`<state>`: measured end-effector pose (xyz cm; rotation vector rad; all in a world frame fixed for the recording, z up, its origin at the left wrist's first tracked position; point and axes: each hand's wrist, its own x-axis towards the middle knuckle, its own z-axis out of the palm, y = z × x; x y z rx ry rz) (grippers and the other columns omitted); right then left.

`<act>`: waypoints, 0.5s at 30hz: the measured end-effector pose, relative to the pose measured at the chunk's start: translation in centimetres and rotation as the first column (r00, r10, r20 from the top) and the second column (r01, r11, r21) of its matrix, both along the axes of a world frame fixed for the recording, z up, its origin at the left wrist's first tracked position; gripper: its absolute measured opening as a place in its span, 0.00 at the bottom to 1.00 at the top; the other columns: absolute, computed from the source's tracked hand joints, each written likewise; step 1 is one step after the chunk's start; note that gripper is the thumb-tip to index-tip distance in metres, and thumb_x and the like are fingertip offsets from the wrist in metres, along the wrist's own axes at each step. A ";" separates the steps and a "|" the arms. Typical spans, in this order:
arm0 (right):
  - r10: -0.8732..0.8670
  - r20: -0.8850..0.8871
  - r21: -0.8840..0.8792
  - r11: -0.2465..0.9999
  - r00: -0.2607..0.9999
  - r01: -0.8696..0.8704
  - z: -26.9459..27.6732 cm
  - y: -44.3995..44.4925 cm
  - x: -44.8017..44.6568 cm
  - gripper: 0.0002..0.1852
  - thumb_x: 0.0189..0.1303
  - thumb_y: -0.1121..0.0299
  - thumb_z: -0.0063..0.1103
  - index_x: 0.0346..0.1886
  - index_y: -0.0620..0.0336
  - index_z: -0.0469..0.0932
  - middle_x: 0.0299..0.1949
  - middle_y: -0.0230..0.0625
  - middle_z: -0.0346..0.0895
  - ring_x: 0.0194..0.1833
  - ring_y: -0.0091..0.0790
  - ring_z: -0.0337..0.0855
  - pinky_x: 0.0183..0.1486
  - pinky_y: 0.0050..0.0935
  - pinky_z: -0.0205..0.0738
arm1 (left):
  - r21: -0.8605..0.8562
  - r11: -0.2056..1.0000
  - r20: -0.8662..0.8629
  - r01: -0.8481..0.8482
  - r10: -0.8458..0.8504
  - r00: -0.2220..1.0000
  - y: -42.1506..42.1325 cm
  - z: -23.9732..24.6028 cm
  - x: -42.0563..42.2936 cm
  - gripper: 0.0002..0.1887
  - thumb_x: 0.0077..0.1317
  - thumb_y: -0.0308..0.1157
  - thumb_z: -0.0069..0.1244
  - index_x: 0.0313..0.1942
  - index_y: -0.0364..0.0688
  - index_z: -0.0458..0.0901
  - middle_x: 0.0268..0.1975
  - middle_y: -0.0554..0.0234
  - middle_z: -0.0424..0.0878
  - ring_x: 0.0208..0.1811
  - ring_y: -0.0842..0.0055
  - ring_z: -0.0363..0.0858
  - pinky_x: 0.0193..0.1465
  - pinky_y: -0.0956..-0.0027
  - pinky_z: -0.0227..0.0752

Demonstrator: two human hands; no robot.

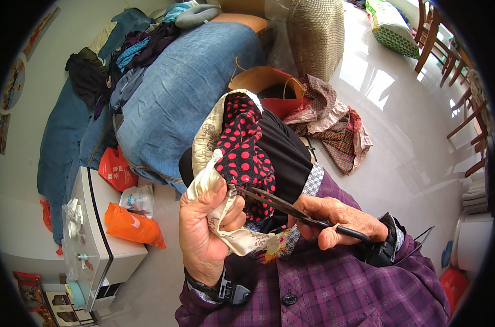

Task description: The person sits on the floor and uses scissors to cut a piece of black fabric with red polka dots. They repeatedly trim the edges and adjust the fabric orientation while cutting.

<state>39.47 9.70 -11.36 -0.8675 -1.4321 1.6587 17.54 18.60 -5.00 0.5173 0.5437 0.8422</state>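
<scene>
My left hand point(208, 229) is closed around a cream printed cloth point(204, 180), which runs up over my lap and hangs below the fist. Beside it, and joined or bunched with it, lies a black fabric with red dots point(245, 151). My right hand point(333, 218) grips a pair of dark scissors point(286, 207) by the handles. Their blades point left, and the tips meet the gathered fabric just by my left thumb. Whether the blades are closed on the cloth cannot be told. Part of the dotted fabric hangs behind the scissors.
Ahead is a sofa under a blue cover point(186, 98), with piled clothes point(129, 57). A paper bag point(268, 81) and a patterned cloth point(341, 135) lie on the floor near my knees. A white cabinet point(104, 216) with plastic bags stands left; a woven basket point(317, 36) stands beyond.
</scene>
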 end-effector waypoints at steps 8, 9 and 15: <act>0.001 -0.037 -0.028 1.000 0.999 -0.002 0.2 0.0 0.0 0.48 0.48 0.23 0.59 0.51 0.65 0.72 0.29 0.33 0.70 0.32 0.27 0.72 0.36 0.29 0.65 | 0.026 1.000 -0.013 -0.001 0.001 1.000 -0.1 0.1 0.0 0.13 0.71 0.25 0.46 0.25 0.43 0.68 0.16 0.73 0.57 0.18 0.83 0.55 0.18 0.78 0.48; 0.001 -0.027 -0.025 1.000 1.000 -0.001 0.2 0.0 0.0 0.48 0.48 0.24 0.59 0.51 0.65 0.72 0.29 0.33 0.70 0.32 0.27 0.72 0.36 0.29 0.65 | 0.028 1.000 -0.008 0.003 -0.003 1.000 -0.1 0.1 0.0 0.13 0.71 0.25 0.46 0.24 0.43 0.69 0.16 0.73 0.57 0.18 0.83 0.55 0.18 0.78 0.48; -0.001 -0.021 0.014 1.000 1.000 0.001 -0.1 0.2 0.0 0.48 0.48 0.25 0.61 0.52 0.65 0.72 0.29 0.32 0.70 0.32 0.26 0.72 0.35 0.28 0.65 | 0.006 1.000 0.015 0.004 -0.004 1.000 -0.1 -0.1 -0.2 0.11 0.71 0.25 0.46 0.27 0.42 0.70 0.18 0.72 0.57 0.19 0.82 0.55 0.20 0.78 0.49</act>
